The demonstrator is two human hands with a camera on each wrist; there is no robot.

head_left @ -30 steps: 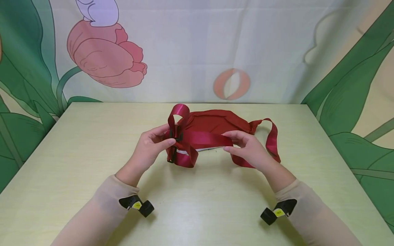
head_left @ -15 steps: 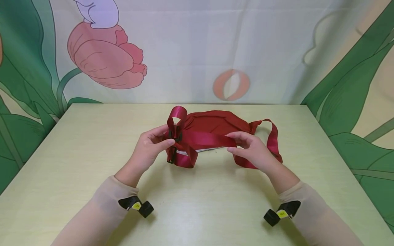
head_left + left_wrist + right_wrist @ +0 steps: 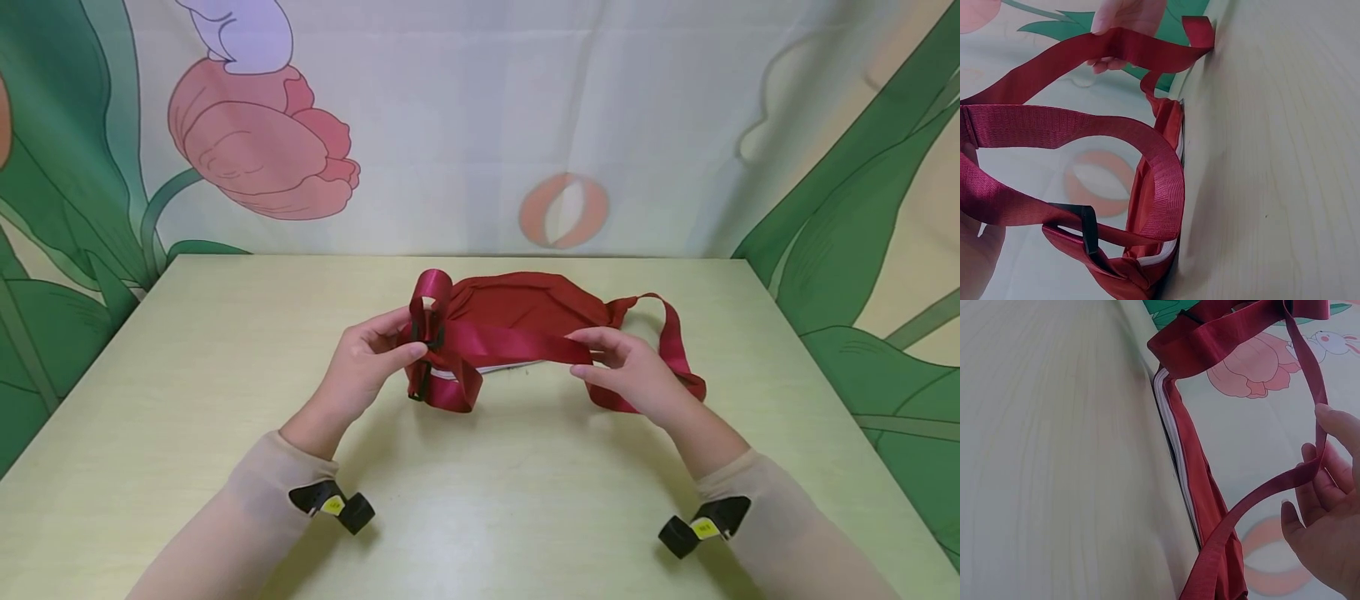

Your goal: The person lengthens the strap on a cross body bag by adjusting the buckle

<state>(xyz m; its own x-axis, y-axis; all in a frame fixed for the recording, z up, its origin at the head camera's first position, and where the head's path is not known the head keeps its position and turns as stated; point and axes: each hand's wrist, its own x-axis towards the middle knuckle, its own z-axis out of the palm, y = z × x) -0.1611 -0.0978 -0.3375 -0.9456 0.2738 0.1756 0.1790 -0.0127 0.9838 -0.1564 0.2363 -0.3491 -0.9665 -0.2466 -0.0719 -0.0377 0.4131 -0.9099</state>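
A dark red waist bag point(image 3: 525, 310) lies on the pale table point(image 3: 480, 500), its white zipper edge point(image 3: 1172, 434) toward me. My left hand point(image 3: 367, 358) pinches the red strap at the black slide buckle point(image 3: 429, 332), beside a strap loop point(image 3: 431, 287) that stands up. My right hand point(image 3: 626, 367) pinches the same strap point(image 3: 510, 342) further right, holding it taut across the bag's front. The strap's far end point(image 3: 675, 350) curls down behind the right hand. In the left wrist view the buckle point(image 3: 1088, 228) and the strap loop point(image 3: 1154, 162) show close up.
A printed backdrop with a pink tulip point(image 3: 255, 142) and green leaves point(image 3: 847, 217) hangs behind the table and at both sides. The table's far edge point(image 3: 465, 257) meets it just behind the bag.
My right hand has slid to the right along the strap, drawing more of it out. The standing loop by the buckle has shrunk a little. The left hand has stayed put.
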